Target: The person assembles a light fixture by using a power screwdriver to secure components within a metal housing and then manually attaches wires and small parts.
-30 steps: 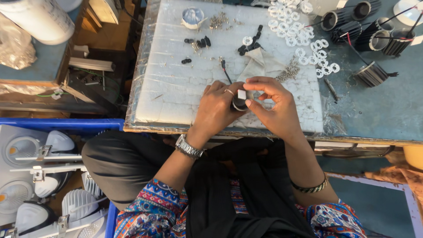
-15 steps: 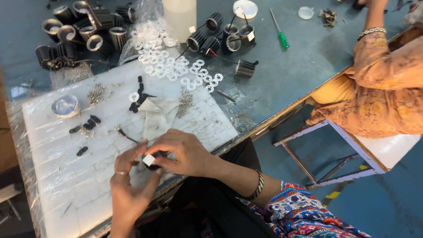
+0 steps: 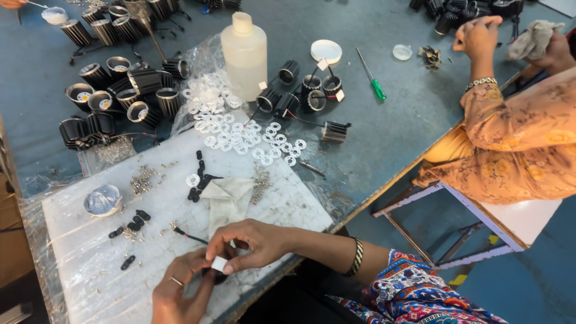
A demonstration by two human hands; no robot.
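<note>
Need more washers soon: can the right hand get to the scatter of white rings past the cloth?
Probably yes. The right hand pinches a small white piece with the left hand, so it must let go first. Only the flat grey cloth lies before the white rings.

The left hand [image 3: 180, 294] lies low with its fingers curled upward, a ring on one finger, while the right hand [image 3: 252, 243], reaching in from a bent, bangled wrist, meets it with thumb and forefinger pinched shut just above the left fingertips.

Head camera looks down (close) at workbench [image 3: 372, 150].
</note>
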